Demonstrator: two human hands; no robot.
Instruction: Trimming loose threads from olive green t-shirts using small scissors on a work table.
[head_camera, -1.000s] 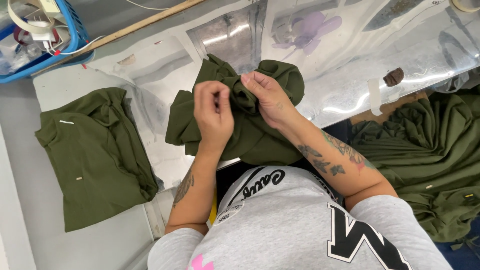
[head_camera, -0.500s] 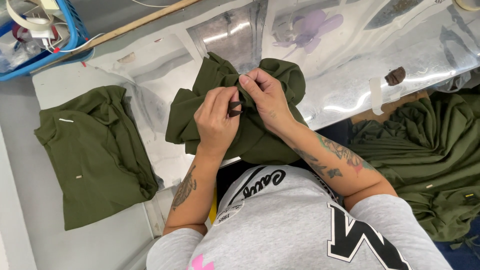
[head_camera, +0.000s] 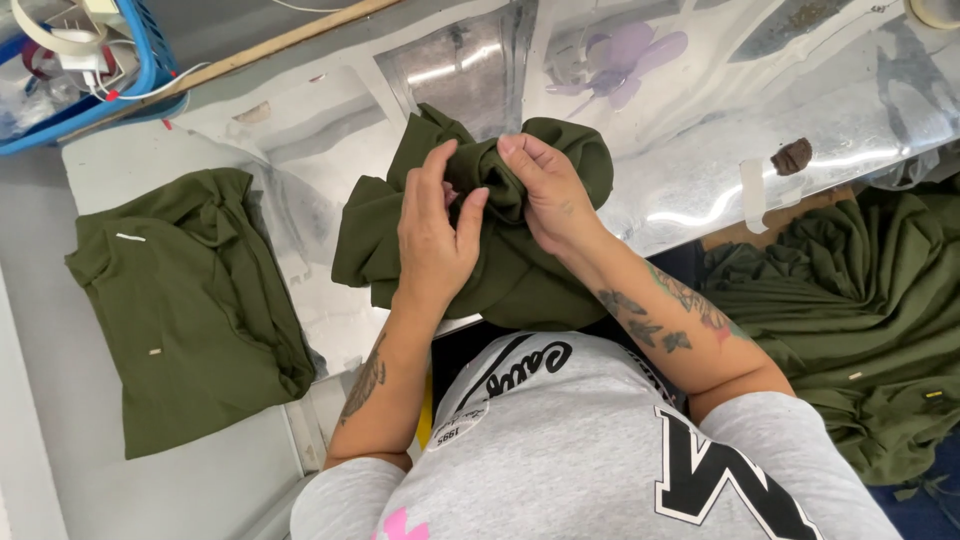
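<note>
Both hands (closed) on green garment (head_camera: 520, 270)

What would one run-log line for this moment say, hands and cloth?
left hand: grips bunched olive garment | right hand: pinches its top fold | folded olive garment: flat at left | olive cloth pile: at right

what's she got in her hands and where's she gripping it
Both hands, left hand and right hand, grip the crumpled olive-green cloth garment at a bunched fold near its top middle.
</note>
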